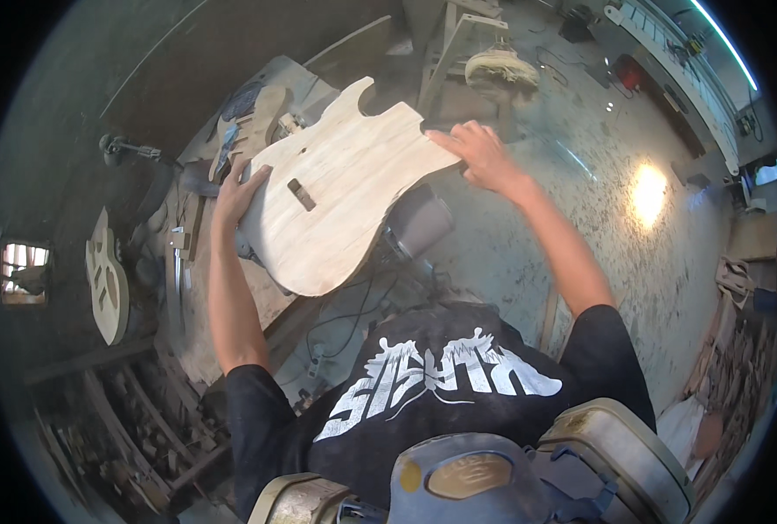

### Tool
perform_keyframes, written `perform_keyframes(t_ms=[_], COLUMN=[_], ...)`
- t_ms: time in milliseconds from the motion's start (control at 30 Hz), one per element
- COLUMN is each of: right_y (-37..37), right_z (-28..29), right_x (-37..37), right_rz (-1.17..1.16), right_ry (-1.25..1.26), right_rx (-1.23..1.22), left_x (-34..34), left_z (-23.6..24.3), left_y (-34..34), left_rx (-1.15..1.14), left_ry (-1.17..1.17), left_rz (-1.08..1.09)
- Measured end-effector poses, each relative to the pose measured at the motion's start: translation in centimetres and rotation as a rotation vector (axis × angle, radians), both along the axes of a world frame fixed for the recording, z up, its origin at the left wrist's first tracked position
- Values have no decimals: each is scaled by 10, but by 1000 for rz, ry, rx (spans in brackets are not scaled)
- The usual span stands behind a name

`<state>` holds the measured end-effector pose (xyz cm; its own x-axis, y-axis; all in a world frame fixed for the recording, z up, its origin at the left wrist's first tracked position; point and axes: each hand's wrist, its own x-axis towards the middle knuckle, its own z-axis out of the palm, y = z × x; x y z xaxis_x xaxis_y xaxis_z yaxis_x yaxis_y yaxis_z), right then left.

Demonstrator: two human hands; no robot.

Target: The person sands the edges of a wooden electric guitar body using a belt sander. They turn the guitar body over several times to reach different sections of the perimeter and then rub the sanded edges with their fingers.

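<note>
A pale, bare wooden guitar body (345, 188) is held up in front of me, tilted, its broad face toward me. It has a small rectangular slot cut through near its middle and two horns at the far end. My left hand (241, 192) grips the left edge, thumb on the face and fingers partly hidden. At the right edge, beside the horn, my right hand (480, 155) closes on the rim, with some fingertips out of sight. Another shaped wooden piece (269, 109) lies behind the body on the cluttered bench, next to a blue cloth (228, 144).
A wooden workbench (200, 327) runs along my left with a metal bar clamp (179, 258) on it. One guitar body (109, 284) hangs on the left wall near a lamp (126, 147). A grey bucket (423, 225) and cables (345, 323) are below. Timber (144, 428) fills a rack.
</note>
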<state>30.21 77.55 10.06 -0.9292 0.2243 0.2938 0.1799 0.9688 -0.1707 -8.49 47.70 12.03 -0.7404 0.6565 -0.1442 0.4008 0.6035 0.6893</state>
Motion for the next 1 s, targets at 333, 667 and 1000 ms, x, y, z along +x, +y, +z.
perform_keyframes(t_ms=[333,667,1000], right_y=[6,9,-14], right_z=[5,23,19], right_x=[5,16,-4], right_rz=[14,36,79], right_ry=[10,-130,-81], right_rx=[16,-57,-135], left_x=[8,16,-5], left_z=[-5,-3,3], left_y=[-10,-10,-27], left_rx=[-24,5,-25], left_ry=[96,72,20], left_rz=[14,5,-6])
